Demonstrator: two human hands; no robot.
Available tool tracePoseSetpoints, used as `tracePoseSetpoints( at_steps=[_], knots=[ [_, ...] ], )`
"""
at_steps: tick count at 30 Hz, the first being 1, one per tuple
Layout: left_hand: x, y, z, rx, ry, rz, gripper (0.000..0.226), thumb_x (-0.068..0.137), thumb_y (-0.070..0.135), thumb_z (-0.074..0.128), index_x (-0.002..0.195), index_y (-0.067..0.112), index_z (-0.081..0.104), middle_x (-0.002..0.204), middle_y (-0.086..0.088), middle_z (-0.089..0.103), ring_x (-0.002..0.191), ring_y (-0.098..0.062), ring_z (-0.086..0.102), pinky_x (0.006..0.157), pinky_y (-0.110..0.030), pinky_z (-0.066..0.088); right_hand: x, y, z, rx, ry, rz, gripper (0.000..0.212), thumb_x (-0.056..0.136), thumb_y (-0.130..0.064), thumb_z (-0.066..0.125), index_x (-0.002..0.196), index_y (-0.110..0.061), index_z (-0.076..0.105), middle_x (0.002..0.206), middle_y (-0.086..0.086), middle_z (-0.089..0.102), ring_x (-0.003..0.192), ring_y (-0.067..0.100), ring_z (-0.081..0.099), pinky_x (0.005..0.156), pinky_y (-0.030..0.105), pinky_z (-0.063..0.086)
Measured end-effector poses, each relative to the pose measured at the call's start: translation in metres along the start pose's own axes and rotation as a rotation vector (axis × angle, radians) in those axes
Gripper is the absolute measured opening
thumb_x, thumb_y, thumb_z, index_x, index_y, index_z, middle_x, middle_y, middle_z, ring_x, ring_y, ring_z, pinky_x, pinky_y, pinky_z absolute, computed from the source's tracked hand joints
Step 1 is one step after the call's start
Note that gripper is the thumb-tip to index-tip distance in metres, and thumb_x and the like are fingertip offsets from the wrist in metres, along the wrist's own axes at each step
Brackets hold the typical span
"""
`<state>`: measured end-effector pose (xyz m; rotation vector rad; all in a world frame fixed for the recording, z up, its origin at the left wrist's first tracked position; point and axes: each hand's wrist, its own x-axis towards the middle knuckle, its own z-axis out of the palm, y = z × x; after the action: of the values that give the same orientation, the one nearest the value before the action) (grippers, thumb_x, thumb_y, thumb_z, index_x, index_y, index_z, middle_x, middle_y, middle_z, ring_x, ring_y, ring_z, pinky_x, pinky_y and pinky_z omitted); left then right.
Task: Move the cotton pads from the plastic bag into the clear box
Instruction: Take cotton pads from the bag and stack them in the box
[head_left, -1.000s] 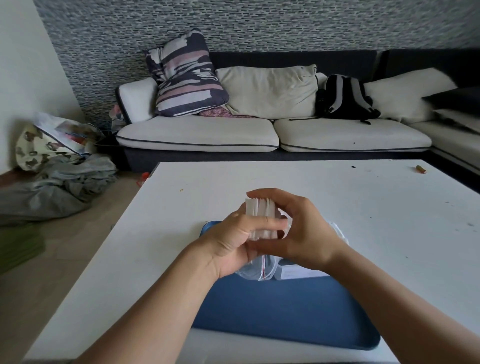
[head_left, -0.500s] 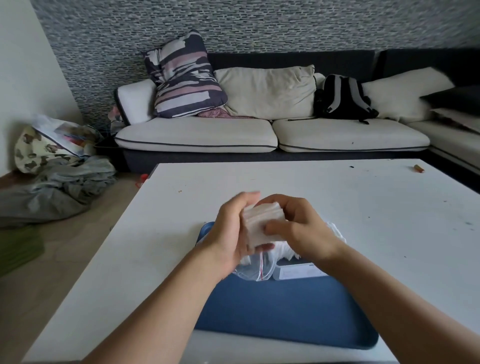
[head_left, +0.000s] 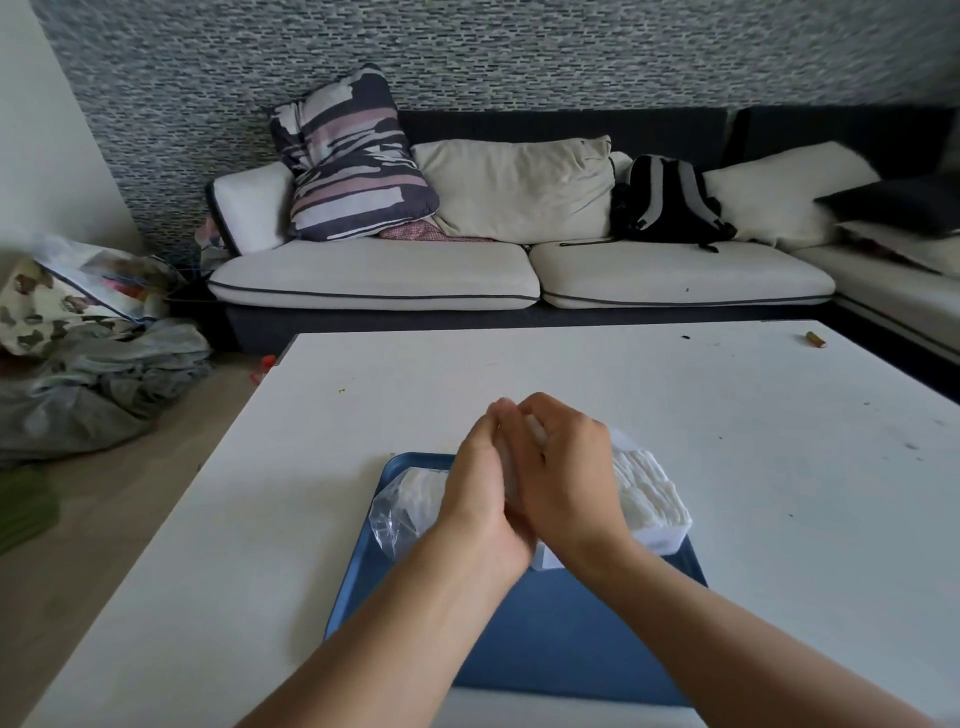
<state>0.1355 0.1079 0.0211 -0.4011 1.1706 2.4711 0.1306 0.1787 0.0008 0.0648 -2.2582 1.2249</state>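
Observation:
My left hand (head_left: 480, 488) and my right hand (head_left: 563, 467) are pressed together over a blue tray (head_left: 545, 639), palms facing. Between them they hold a stack of white cotton pads (head_left: 532, 428), of which only a pale sliver shows. The clear plastic bag (head_left: 397, 512) lies on the tray's left side, under my left hand, with white pads still inside. The clear box (head_left: 662, 540) stands on the tray's right side, partly behind my right hand. A row of cotton pads (head_left: 644, 483) stands upright in it.
The tray sits near the front of a white table (head_left: 675, 415). A small orange item (head_left: 815, 339) lies at the table's far right. A sofa with cushions and a black backpack (head_left: 667, 202) is behind. Clothes and bags are piled on the floor at left (head_left: 93, 379).
Both hands have lowered with the stack of pads from above the tray down toward the clear box, closing around it so the pads are now mostly hidden.

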Motion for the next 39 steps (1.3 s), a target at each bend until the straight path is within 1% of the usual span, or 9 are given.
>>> tracePoseSetpoints(
  at_steps=[5,10,14,18,22,25,28,32,39],
  knots=[
    [0.006,-0.005,0.004,-0.038,-0.008,-0.04,0.034,0.104,0.04,0.046,0.091,0.015,0.065,0.078,-0.003,0.069,0.089,-0.017,0.065,0.081,-0.029,0.05,0.002,0.0,-0.003,-0.031,-0.03,0.071,0.057,0.102,-0.05,0.04,0.055,-0.019,0.035,0.048,-0.005,0.04,0.05,0.016,0.038,0.052,0.034,0.033],
    [0.02,-0.006,0.006,0.078,0.02,-0.044,0.037,0.1,0.045,0.053,0.086,0.012,0.061,0.064,-0.001,0.07,0.061,-0.011,0.069,0.052,-0.021,0.054,0.014,0.012,-0.021,0.047,-0.342,0.158,0.08,0.079,-0.081,0.037,0.08,-0.005,0.061,0.076,0.008,0.067,0.075,0.023,0.062,0.074,0.041,0.053],
    [0.023,0.01,-0.002,0.148,0.033,-0.118,0.031,0.099,0.033,0.061,0.105,0.003,0.066,0.08,-0.016,0.075,0.062,-0.025,0.072,0.057,-0.036,0.063,0.029,0.037,-0.051,0.134,-0.687,0.122,0.044,0.077,-0.042,0.081,0.092,-0.004,0.065,0.077,0.006,0.063,0.07,0.012,0.055,0.064,0.036,0.048],
    [0.024,0.006,0.004,0.306,0.012,-0.101,0.045,0.099,0.047,0.055,0.111,0.005,0.067,0.097,-0.015,0.074,0.077,-0.025,0.073,0.071,-0.038,0.064,0.03,0.047,-0.054,0.08,-0.541,0.188,0.032,0.077,-0.027,0.082,0.088,0.0,0.07,0.087,0.028,0.069,0.069,0.02,0.058,0.066,0.045,0.052],
    [0.033,-0.001,0.0,1.025,0.069,0.389,0.049,0.097,0.06,0.047,0.113,0.017,0.064,0.12,-0.003,0.065,0.105,-0.021,0.063,0.095,-0.04,0.054,0.048,0.056,-0.071,0.136,-0.244,0.528,0.02,0.078,-0.016,0.081,0.087,0.001,0.075,0.079,0.018,0.071,0.068,0.021,0.066,0.066,0.036,0.058],
    [0.04,-0.005,-0.013,1.534,-0.073,0.741,0.043,0.093,0.054,0.059,0.117,0.02,0.066,0.122,0.004,0.065,0.111,-0.016,0.06,0.095,-0.035,0.049,0.05,0.07,-0.078,-0.231,-0.315,0.72,0.032,0.074,-0.031,0.082,0.078,0.0,0.073,0.061,0.01,0.062,0.052,0.021,0.054,0.051,0.027,0.044],
    [0.041,-0.016,-0.021,1.838,-0.226,0.7,0.04,0.09,0.049,0.065,0.119,0.022,0.066,0.118,0.004,0.068,0.105,-0.018,0.065,0.088,-0.036,0.053,0.043,0.076,-0.069,-0.427,-0.518,0.747,0.035,0.072,-0.038,0.081,0.066,-0.007,0.066,0.047,0.004,0.052,0.042,0.018,0.042,0.046,0.022,0.033],
    [0.042,-0.031,-0.029,2.053,-0.389,0.613,0.043,0.091,0.046,0.064,0.129,0.027,0.062,0.123,0.005,0.068,0.116,-0.021,0.061,0.095,-0.034,0.05,0.04,0.084,-0.053,-0.611,-0.503,0.645,0.034,0.068,-0.035,0.081,0.063,-0.012,0.056,0.046,-0.002,0.055,0.045,0.014,0.049,0.049,0.022,0.039],
    [0.05,-0.041,-0.039,2.321,-0.285,0.57,0.01,0.094,0.027,0.062,0.09,0.02,0.066,0.091,-0.001,0.068,0.11,-0.024,0.058,0.122,-0.043,0.012,0.034,0.097,-0.035,-0.78,-0.69,0.645,0.03,0.071,-0.04,0.081,0.064,-0.018,0.061,0.062,-0.005,0.064,0.063,0.012,0.064,0.067,0.025,0.054]
  ],
)
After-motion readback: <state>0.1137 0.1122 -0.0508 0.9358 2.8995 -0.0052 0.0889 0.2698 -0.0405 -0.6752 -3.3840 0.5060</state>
